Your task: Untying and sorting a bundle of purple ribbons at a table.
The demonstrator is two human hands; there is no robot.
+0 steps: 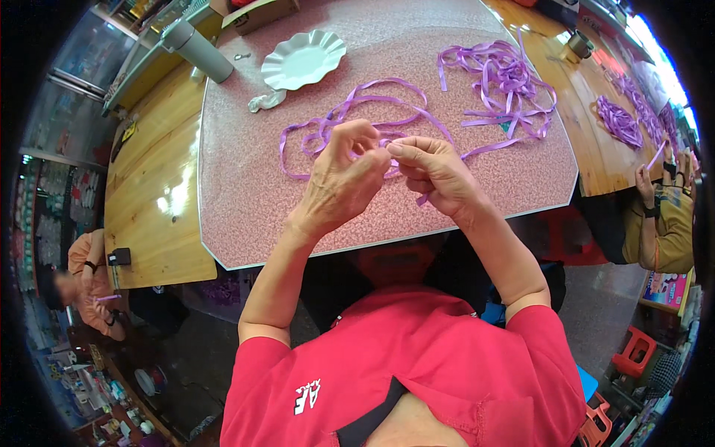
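Observation:
Both my hands meet over the near middle of a pink speckled table (253,208). A long purple ribbon (406,81) runs from between them and lies in loose loops on the table beyond. My left hand (344,175) has its fingers curled, with thumb and fingertips pinched at the ribbon. My right hand (439,177) pinches the ribbon between thumb and forefinger, close against the left fingertips. A short purple end pokes out under the right fingers. What exactly lies between the fingertips is too small to make out. A tangled heap of purple ribbon (495,71) lies at the far right.
A white scalloped plate (304,59) and a crumpled clear wrapper (267,100) lie at the far left, near a grey bottle (197,51). Ribbon bundles (618,123) lie on the right wooden table. Other people sit at left (93,276) and right (666,223).

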